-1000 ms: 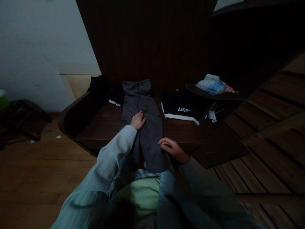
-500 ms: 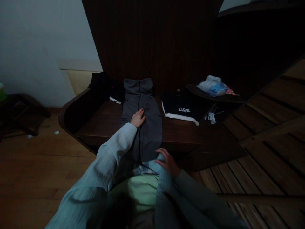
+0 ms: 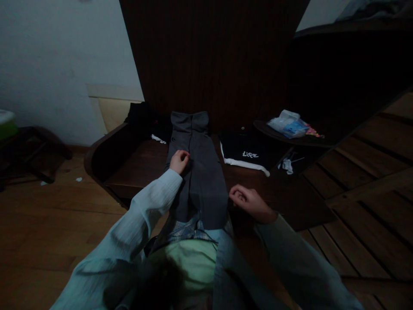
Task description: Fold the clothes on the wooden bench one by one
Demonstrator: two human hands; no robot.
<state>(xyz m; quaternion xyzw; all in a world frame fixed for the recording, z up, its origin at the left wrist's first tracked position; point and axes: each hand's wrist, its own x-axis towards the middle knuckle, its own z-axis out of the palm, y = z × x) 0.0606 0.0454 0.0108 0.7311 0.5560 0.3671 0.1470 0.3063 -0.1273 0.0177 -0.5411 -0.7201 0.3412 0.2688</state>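
Observation:
A pair of grey trousers (image 3: pixel 201 172) lies lengthwise along the dark wooden bench (image 3: pixel 142 165), its near end hanging toward my lap. My left hand (image 3: pixel 179 160) rests on the trousers' left part with its fingers curled in, apparently pinching the cloth. My right hand (image 3: pixel 247 201) hovers just right of the trousers' near edge, fingers bent inward in a loose pinch; I cannot see anything in it.
A folded black shirt with white lettering (image 3: pixel 247 153) lies right of the trousers. Behind it a plastic packet (image 3: pixel 288 124) sits on a dark round tray. Dark clothing (image 3: pixel 142 118) is heaped at the bench's back left. Wooden floor surrounds the bench; a low stool (image 3: pixel 29 150) stands far left.
My left hand went from lying flat to curled on the trousers. My right hand dropped to the near hem by my lap, then moved up and right, off the cloth.

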